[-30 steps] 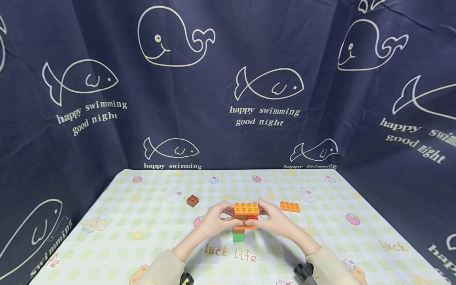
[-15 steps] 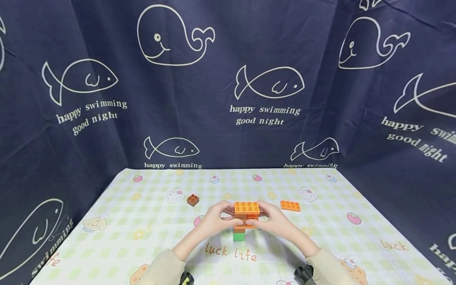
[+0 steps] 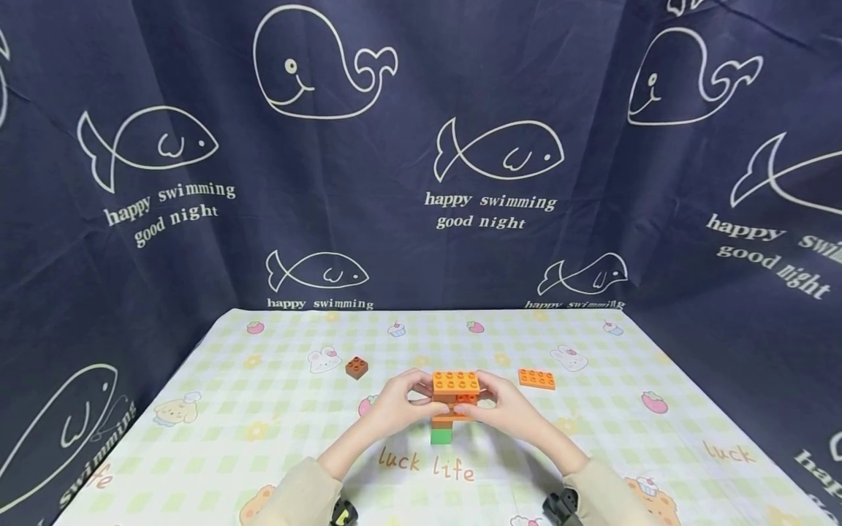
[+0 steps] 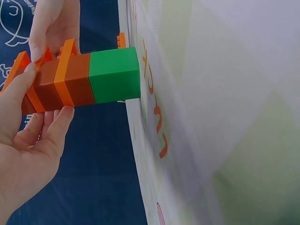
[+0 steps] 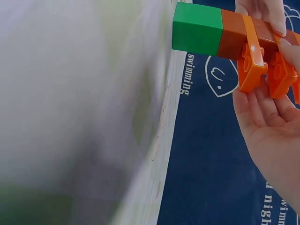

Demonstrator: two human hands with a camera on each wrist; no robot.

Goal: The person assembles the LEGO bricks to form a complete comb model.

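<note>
Both hands hold an upright stack of toy building bricks at the middle of the table. Its base is a green block [image 3: 441, 436], with brown blocks [image 4: 78, 79] and thin orange bricks alternating above. An orange brick [image 3: 455, 382] with several studs tops it. My left hand [image 3: 403, 402] grips the upper part from the left, thumb at the front and fingers behind. From the right, my right hand [image 3: 495, 402] does the same, its thumb on the orange layers that jut out sideways [image 5: 253, 63]. Parts of the middle layers are hidden behind the thumbs.
A brown four-stud brick [image 3: 357, 367] lies beyond the left hand. Farther right lies a flat orange brick [image 3: 536, 378]. The patterned tablecloth [image 3: 217, 446] covers the table, and a dark blue curtain [image 3: 395, 197] hangs behind its far edge.
The head view has tipped slightly, so the scene sits a little higher. Both hands keep the same grip on the brick stack.
</note>
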